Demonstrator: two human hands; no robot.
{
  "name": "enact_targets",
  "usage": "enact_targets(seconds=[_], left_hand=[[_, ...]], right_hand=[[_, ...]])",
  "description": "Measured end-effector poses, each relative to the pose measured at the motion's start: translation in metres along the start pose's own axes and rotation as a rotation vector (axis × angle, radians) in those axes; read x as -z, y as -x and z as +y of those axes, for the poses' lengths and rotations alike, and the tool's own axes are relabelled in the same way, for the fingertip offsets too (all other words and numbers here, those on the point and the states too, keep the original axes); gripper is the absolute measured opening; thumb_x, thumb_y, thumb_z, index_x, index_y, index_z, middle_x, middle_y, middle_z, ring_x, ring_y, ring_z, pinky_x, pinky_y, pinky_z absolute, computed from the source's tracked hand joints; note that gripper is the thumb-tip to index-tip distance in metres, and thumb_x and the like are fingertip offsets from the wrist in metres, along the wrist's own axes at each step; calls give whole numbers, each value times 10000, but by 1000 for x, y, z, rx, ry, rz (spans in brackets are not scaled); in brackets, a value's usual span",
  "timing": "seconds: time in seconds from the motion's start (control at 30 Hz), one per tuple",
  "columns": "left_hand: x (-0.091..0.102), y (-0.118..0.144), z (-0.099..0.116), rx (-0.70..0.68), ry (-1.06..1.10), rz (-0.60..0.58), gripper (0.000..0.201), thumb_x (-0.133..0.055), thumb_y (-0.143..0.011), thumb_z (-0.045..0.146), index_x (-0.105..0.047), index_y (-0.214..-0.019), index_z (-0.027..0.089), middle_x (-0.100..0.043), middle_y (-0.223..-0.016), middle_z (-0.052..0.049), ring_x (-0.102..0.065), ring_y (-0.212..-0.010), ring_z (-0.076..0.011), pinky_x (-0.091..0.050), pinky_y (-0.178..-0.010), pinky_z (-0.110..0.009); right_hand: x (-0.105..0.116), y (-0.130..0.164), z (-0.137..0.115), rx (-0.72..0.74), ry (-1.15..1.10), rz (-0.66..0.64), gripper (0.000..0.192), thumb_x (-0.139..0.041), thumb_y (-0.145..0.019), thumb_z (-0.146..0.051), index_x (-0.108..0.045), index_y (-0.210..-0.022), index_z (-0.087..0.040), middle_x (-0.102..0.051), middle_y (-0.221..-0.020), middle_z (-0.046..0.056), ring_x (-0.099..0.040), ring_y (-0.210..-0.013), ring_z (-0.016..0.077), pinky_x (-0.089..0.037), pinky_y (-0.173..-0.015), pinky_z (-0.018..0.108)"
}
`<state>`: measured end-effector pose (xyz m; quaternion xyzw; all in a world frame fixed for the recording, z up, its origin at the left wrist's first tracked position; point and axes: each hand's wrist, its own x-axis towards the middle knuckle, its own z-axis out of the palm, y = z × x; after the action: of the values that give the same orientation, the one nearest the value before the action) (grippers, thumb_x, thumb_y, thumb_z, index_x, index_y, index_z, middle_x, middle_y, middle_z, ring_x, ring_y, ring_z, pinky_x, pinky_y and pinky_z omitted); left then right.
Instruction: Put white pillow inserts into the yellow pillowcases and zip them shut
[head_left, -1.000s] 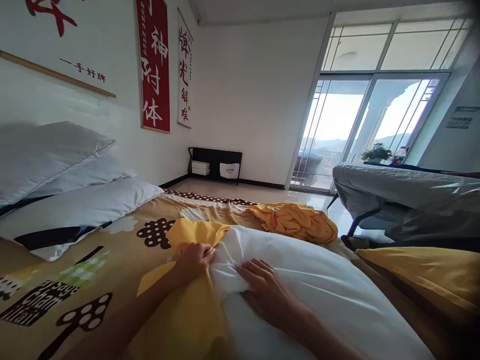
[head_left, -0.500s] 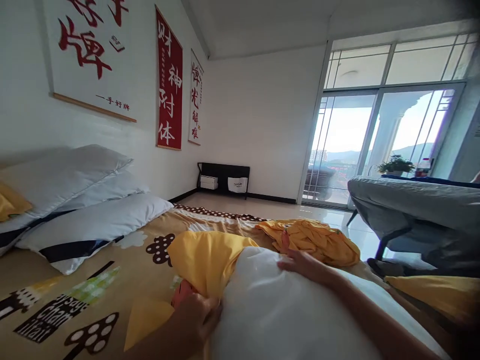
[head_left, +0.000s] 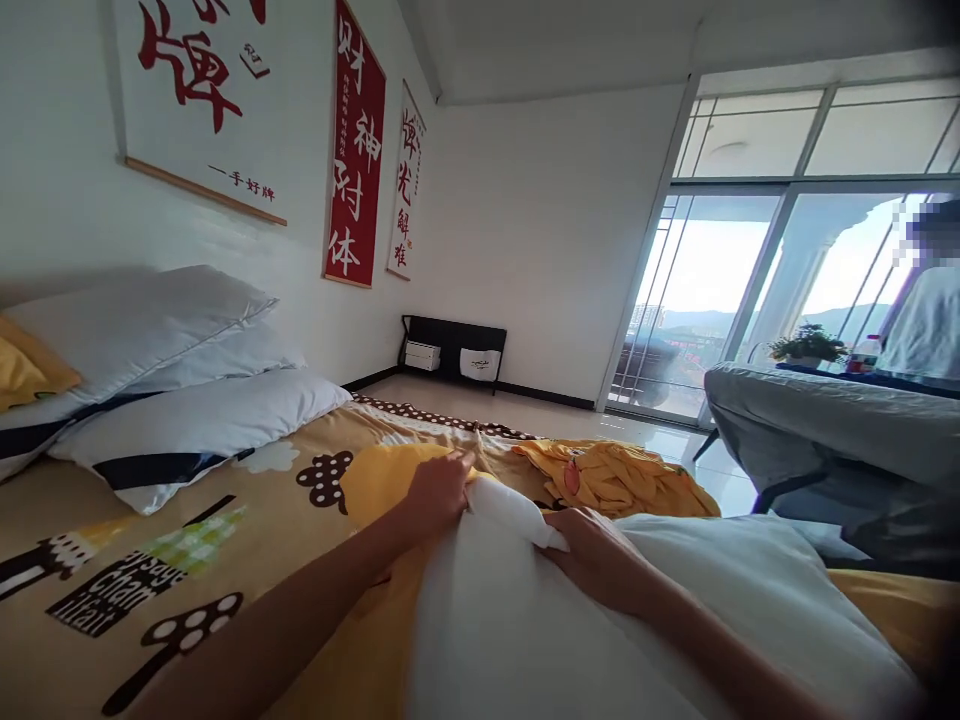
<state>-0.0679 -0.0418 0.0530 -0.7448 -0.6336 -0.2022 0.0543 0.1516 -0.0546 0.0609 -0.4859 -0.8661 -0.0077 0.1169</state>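
Here | left hand gripping yellow cloth, right hand clutching white pillow | red scroll — "财神附体"

Near you, a plump white pillow lies, its far end bunched; yellow cloth runs along its left side.

A low black stand occupies the foot of a plain white wall, along which runs a dark skirting board. Left of the stand, on the adjoining wall, I see three lettered hanging scrolls, one red between two white. Right of the stand, a sliding glass door admits bright daylight; beyond it I note distant hills. Pale, glossy floor extends from the stand towards me. Farther right of the stand: grey-covered furniture.
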Motion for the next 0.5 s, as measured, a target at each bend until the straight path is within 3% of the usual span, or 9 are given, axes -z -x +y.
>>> enact_targets(seconds=[0.13, 0.33, 0.5], left_hand=[[1, -13, 7, 14, 40, 33, 135, -489, -790, 171, -541, -910, 205, -659, -854, -57, -630, -818, -225, -369, -623, -276], [-8, -24, 16, 144, 68, 92, 194, -478, -767, 101, -524, -924, 207, -657, -840, -39, -626, -804, -196, -348, -599, -262], [8, -21, 57, -2, 137, 128, 156, -517, -780, 166, -518, -928, 216, -651, -788, -15, -629, -780, -191, -352, -592, -261]], right_hand=[[5, -4, -22, 35, 61, -56, 145, -549, -788, -273, -681, -751, -223, -692, -787, 42, -591, -683, 172, -271, -551, 261], [-21, -17, -43, 124, 204, -120, 213, -497, -711, -135, -683, -787, -207, -707, -837, 79, -618, -718, 194, -249, -554, 281], [-33, -20, -46, 173, 160, -78, 269, -453, -771, -163, -677, -917, -195, -701, -969, 103, -630, -832, 216, -345, -637, 281]])
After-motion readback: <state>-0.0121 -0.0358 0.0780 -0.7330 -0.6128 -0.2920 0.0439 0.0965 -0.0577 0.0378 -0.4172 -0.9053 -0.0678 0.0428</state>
